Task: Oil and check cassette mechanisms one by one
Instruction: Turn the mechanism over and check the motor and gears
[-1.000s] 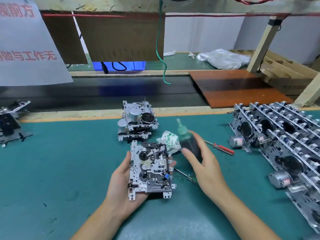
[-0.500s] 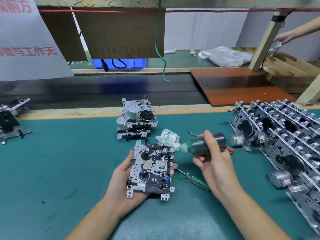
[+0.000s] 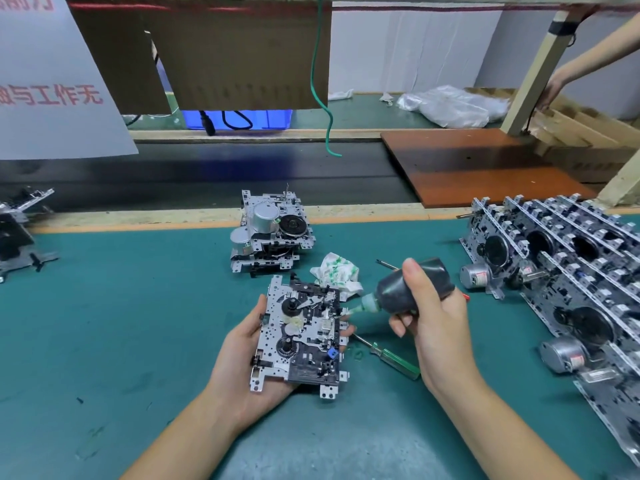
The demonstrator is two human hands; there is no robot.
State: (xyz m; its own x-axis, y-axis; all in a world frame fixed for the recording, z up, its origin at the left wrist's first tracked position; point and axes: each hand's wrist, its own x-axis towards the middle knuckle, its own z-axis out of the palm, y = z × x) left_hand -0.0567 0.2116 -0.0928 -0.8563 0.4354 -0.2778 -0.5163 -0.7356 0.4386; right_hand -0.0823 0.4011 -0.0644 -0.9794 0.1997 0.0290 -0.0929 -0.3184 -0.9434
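Cradling the cassette mechanism (image 3: 299,336) in your left hand (image 3: 244,348), your right hand (image 3: 434,327) grips the oil bottle (image 3: 410,289), nozzle at its right edge, above the worktop (image 3: 121,323).

Cassette mechanism (image 3: 298,337): bright perforated sheet metal, black plastic wheels. Oil bottle (image 3: 412,289): dark glossy plastic, pale green translucent nozzle. Surface (image 3: 121,323): matt teal mat, scuffed; rag (image 3: 337,273) crumpled white cloth, green-printed.

A factory assembly line — conveyor belt (image 3: 221,181) beyond the green bench (image 3: 104,323), racked mechanisms (image 3: 568,271).
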